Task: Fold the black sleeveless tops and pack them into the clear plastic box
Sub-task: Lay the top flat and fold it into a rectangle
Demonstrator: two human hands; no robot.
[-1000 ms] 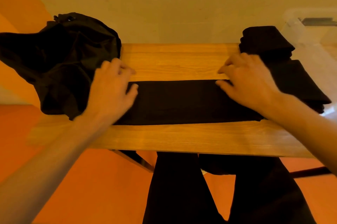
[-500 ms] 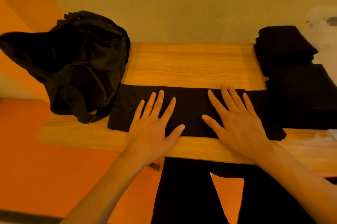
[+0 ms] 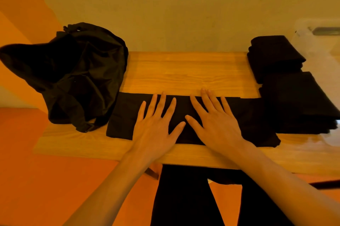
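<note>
A black top [image 3: 123, 115], folded into a long strip, lies across the near part of the wooden table [image 3: 184, 71]. My left hand [image 3: 156, 124] and my right hand [image 3: 213, 121] press flat on its middle, fingers spread, thumbs almost touching. Two stacks of folded black tops stand at the right: a far stack [image 3: 272, 56] and a near stack [image 3: 298, 102]. The clear plastic box [image 3: 318, 42] shows faintly at the far right, partly cut off by the frame.
A crumpled black bag [image 3: 77, 77] with a strap sits on the table's left end, and dark cloth spills past the edge. A plain wall runs behind the table. The floor is orange. My dark-trousered legs are below the table's near edge.
Both hands slid from the strip's outer ends to its middle and now lie flat side by side. The view shifted slightly.
</note>
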